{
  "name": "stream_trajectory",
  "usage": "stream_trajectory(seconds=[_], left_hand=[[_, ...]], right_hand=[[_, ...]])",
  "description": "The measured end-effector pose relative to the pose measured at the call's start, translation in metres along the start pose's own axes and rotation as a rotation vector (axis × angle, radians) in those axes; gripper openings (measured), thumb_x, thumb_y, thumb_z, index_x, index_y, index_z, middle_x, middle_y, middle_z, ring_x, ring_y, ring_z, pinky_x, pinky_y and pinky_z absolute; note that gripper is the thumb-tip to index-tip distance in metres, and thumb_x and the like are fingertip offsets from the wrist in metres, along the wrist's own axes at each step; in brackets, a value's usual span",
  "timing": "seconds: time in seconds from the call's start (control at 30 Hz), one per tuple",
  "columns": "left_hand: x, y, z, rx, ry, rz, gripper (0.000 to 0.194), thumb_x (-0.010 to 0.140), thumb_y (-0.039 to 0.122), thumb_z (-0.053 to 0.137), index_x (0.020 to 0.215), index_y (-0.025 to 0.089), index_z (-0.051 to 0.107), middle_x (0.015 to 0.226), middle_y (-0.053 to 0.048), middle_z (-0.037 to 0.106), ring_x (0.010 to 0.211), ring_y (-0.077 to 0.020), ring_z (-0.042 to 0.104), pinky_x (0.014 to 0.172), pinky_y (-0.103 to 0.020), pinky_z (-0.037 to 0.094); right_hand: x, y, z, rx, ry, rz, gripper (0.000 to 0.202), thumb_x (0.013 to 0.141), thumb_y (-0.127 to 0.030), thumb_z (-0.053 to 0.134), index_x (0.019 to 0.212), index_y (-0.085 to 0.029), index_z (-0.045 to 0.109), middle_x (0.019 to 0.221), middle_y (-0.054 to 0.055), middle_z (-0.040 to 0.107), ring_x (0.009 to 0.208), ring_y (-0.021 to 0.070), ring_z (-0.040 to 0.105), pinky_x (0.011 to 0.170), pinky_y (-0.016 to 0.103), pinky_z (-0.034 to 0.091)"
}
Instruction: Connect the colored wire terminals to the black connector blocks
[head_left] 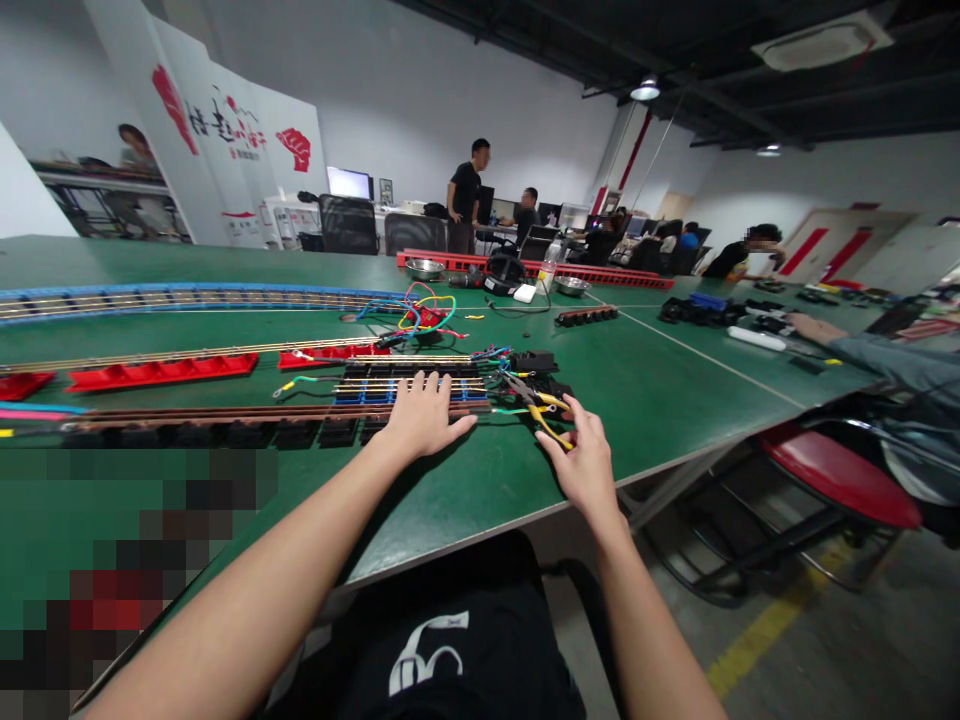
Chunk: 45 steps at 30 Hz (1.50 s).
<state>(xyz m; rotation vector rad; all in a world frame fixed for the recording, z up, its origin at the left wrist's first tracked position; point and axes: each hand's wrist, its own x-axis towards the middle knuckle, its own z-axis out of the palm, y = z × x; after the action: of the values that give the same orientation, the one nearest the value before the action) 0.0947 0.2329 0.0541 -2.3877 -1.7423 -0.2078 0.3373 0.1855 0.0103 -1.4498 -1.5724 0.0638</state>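
Note:
My left hand (422, 412) lies with fingers stretched out across a long rail assembly (360, 385) of copper-coloured bars in blue and black holders. In my right hand (585, 455) is a pair of pliers (551, 415) with yellow handles, which stand apart. Their dark jaws point left toward the wires at the end of the rails. A green wire with a ring terminal (521, 410) runs out just below the jaws. Beyond them sit black connector blocks (534, 362). Another green wire with a yellow-sleeved terminal (294, 384) sticks out to the left.
Red holders (165, 372) and a curved blue rail (187, 300) extend left on the green table (465, 500). Loose coloured wires (431, 315), metal bowls (425, 268) and a bottle (550, 268) are farther back. A co-worker's arm (832, 338) reaches in from the right, above a red stool (840, 475).

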Motion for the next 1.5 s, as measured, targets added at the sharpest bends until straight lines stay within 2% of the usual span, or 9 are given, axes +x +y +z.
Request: stream_trajectory(seconds=[0.27, 0.67, 0.93, 1.2, 1.4, 1.5], left_hand=[[0.000, 0.000, 0.001, 0.002, 0.011, -0.002, 0.087, 0.087, 0.070, 0.029, 0.145, 0.007, 0.037, 0.148, -0.022, 0.042, 0.137, -0.0402, 0.034, 0.108, -0.054, 0.029], [0.000, 0.000, 0.001, -0.004, 0.020, -0.003, 0.087, 0.087, 0.070, 0.030, 0.145, 0.006, 0.037, 0.147, -0.022, 0.042, 0.136, -0.0408, 0.035, 0.108, -0.055, 0.028], [-0.001, -0.001, 0.002, -0.001, 0.027, -0.003, 0.086, 0.087, 0.070, 0.028, 0.145, 0.007, 0.037, 0.148, -0.022, 0.041, 0.136, -0.0399, 0.035, 0.108, -0.054, 0.028], [-0.001, 0.000, 0.001, -0.013, 0.018, -0.015, 0.085, 0.086, 0.070, 0.030, 0.145, 0.009, 0.037, 0.148, -0.021, 0.041, 0.137, -0.0395, 0.034, 0.109, -0.053, 0.027], [0.000, 0.000, 0.002, -0.015, 0.017, -0.014, 0.086, 0.086, 0.070, 0.030, 0.145, 0.008, 0.037, 0.148, -0.021, 0.041, 0.137, -0.0395, 0.035, 0.109, -0.054, 0.028], [0.000, 0.000, 0.002, -0.012, 0.015, -0.011, 0.086, 0.087, 0.070, 0.030, 0.146, 0.007, 0.036, 0.149, -0.022, 0.040, 0.137, -0.0397, 0.035, 0.109, -0.054, 0.028]], right_hand=[[0.000, 0.001, 0.000, -0.003, -0.013, -0.001, 0.062, 0.082, -0.042, 0.063, 0.137, -0.015, 0.048, 0.104, 0.010, 0.055, 0.061, 0.0126, 0.051, 0.066, 0.034, 0.054], [-0.001, -0.008, 0.001, 0.029, -0.033, 0.107, 0.061, 0.073, -0.057, 0.067, 0.116, -0.014, 0.062, 0.076, 0.001, 0.058, 0.054, 0.0111, 0.047, 0.054, 0.026, 0.044], [-0.002, -0.022, -0.005, -0.002, -0.026, 0.155, 0.061, 0.075, -0.062, 0.062, 0.115, -0.016, 0.060, 0.067, 0.000, 0.061, 0.055, 0.0148, 0.055, 0.057, 0.025, 0.044], [-0.002, -0.026, -0.007, -0.136, -0.044, 0.118, 0.054, 0.077, -0.061, 0.059, 0.112, -0.020, 0.063, 0.057, -0.003, 0.058, 0.050, 0.0161, 0.054, 0.053, 0.025, 0.038], [-0.004, -0.026, -0.006, -0.218, -0.092, 0.050, 0.053, 0.078, -0.056, 0.059, 0.117, -0.020, 0.061, 0.064, 0.001, 0.065, 0.050, 0.0170, 0.056, 0.054, 0.026, 0.038], [-0.005, -0.026, -0.005, -0.235, -0.106, 0.030, 0.054, 0.080, -0.057, 0.057, 0.118, -0.020, 0.061, 0.062, 0.000, 0.064, 0.048, 0.0170, 0.055, 0.052, 0.026, 0.036]])
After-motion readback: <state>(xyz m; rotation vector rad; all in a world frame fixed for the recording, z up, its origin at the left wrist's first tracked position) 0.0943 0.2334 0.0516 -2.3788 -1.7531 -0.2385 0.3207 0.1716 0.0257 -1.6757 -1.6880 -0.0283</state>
